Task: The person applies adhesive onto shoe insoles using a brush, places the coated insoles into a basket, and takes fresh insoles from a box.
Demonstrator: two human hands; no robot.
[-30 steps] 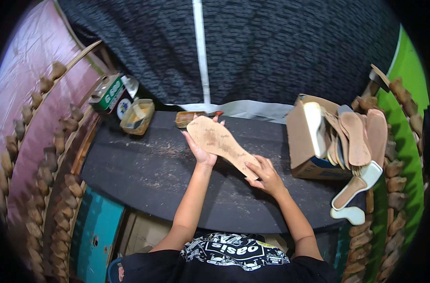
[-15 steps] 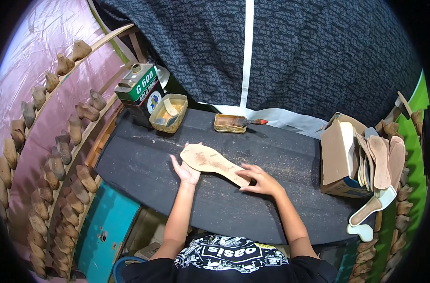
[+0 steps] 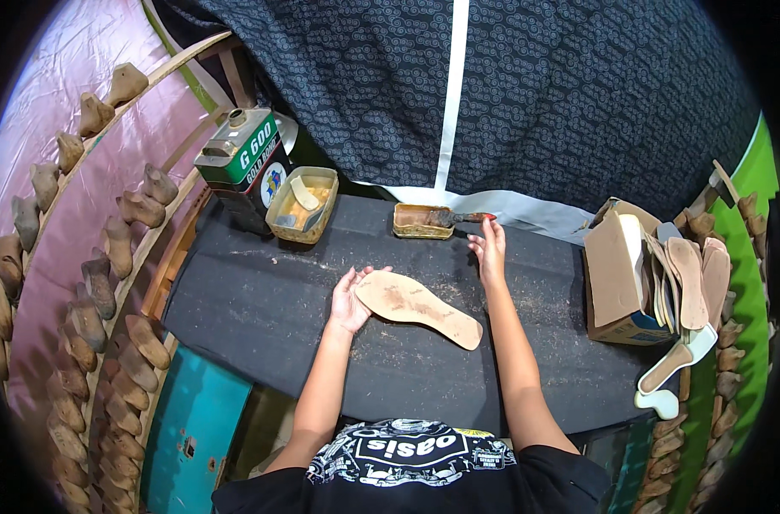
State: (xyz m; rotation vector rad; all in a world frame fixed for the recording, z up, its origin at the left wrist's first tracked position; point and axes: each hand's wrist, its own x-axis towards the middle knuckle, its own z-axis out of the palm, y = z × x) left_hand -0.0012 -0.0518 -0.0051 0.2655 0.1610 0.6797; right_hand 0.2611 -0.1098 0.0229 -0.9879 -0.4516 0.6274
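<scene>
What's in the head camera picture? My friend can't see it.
The left hand holds a tan shoe sole by its wide end over a dark table; the right hand is beside a red-tipped brush set in a tray. A cardboard box of soles stands at right.

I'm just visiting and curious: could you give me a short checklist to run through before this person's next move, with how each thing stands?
1. Sole supported by the left fingers: ok, at its wide end.
2. Sole's stained face turned up: ok.
3. Brush within reach of the right fingers: ok, they are at its red-tipped end.
4. Brush firmly gripped: cannot tell.
5. Brush clear of the small tray: not ok, its dark end is at the tray's right edge.
</scene>
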